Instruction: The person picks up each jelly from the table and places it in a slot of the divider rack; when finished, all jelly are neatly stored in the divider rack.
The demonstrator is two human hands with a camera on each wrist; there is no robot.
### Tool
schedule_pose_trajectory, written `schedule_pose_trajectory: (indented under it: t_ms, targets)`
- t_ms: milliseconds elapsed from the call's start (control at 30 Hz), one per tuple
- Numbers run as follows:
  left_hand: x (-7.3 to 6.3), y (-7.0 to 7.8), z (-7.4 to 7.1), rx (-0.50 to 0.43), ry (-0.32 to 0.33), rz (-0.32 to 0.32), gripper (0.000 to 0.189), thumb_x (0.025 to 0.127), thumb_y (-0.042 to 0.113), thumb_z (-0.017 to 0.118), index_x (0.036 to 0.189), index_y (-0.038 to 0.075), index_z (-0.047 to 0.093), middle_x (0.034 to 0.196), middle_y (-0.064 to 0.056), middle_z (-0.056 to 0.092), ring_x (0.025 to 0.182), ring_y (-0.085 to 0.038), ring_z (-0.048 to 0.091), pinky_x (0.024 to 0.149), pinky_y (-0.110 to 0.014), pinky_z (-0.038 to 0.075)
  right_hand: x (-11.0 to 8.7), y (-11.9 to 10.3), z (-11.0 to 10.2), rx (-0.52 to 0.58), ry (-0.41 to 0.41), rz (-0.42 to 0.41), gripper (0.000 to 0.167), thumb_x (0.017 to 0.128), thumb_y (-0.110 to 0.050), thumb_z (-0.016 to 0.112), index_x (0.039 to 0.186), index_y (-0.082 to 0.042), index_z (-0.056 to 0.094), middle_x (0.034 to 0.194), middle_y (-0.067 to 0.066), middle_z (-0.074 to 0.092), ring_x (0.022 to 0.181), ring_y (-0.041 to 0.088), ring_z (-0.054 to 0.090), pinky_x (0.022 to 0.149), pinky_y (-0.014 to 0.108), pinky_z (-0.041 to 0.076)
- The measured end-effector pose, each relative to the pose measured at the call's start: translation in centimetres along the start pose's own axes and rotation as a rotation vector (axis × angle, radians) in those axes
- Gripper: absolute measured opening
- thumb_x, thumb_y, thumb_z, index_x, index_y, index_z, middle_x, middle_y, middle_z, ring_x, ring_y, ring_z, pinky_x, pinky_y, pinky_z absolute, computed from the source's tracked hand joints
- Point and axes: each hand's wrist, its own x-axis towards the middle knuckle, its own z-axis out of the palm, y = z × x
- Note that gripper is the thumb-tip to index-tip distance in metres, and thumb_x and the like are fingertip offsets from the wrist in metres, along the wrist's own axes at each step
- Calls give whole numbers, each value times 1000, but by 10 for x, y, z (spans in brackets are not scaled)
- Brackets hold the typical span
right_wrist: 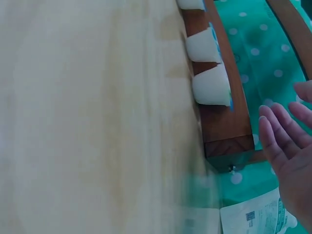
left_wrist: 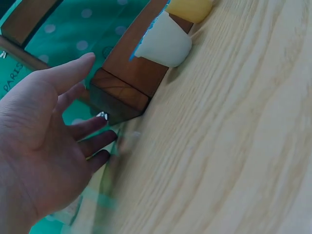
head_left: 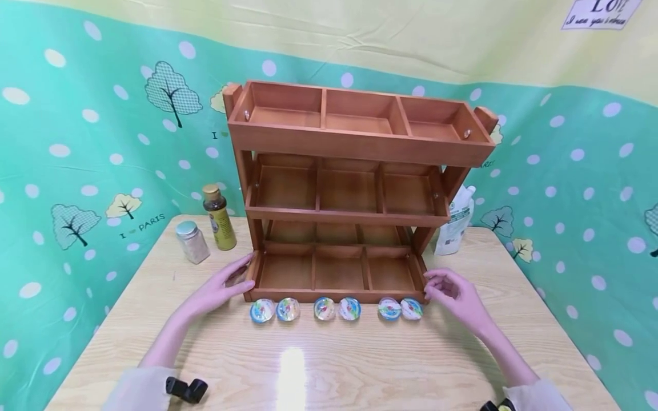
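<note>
A brown wooden three-tier rack (head_left: pixel 354 298) stands on the table, each tier divided into three compartments. In front of its bottom tier sit several small jelly cups (head_left: pixel 288 309) with printed lids, in three pairs; the left wrist view shows a white cup (left_wrist: pixel 165 43) from the side. My left hand (head_left: pixel 226 286) is at the left end of the bottom tier, thumb and fingers spread around its corner. At the opposite end is my right hand (head_left: pixel 457 294), fingers slightly bent beside the tier. In the right wrist view, the right hand (right_wrist: pixel 295 156) holds nothing.
Left of the rack stand a glass jar (head_left: pixel 192 242) with a silvery lid and a dark bottle (head_left: pixel 220 220) with a yellow label. A white pouch (head_left: pixel 455 222) is behind the rack's right side. A green patterned curtain (head_left: pixel 103 171) surrounds the wooden table (head_left: pixel 349 365).
</note>
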Motion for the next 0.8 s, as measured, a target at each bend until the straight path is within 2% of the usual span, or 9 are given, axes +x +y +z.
schedule_pose_trajectory:
  t_ms: [133,333,700,800]
  targets:
    - [-1,0,3,36,-1,-6,72,102,31,63,164,14,29,169,-20,28,154,-49,28,122,-67,27,-6,-1,4,-125,-53,-23,24,94,-4,73,118,-3,71,94,1,75,85,0,68,77,18,58]
    - [-3,-1,1,63,-15,-55,71,102,37,62,164,21,30,170,-17,29,156,-47,24,122,-70,25,-14,-1,6,-226,-111,-99,26,88,-4,79,113,-8,74,94,0,78,82,1,69,74,22,60]
    - [-3,-3,-1,33,-40,-89,73,102,38,62,164,22,28,170,-19,26,156,-48,23,122,-71,25,-17,-1,11,-409,-165,-61,43,81,-31,88,119,-15,75,100,-7,79,85,8,73,79,30,63]
    - [-2,-3,0,29,-46,-92,73,103,39,61,165,22,27,170,-19,25,156,-48,22,122,-71,25,-17,-1,15,-441,-165,-47,45,80,-35,88,119,-18,75,99,-9,79,86,5,73,80,31,62]
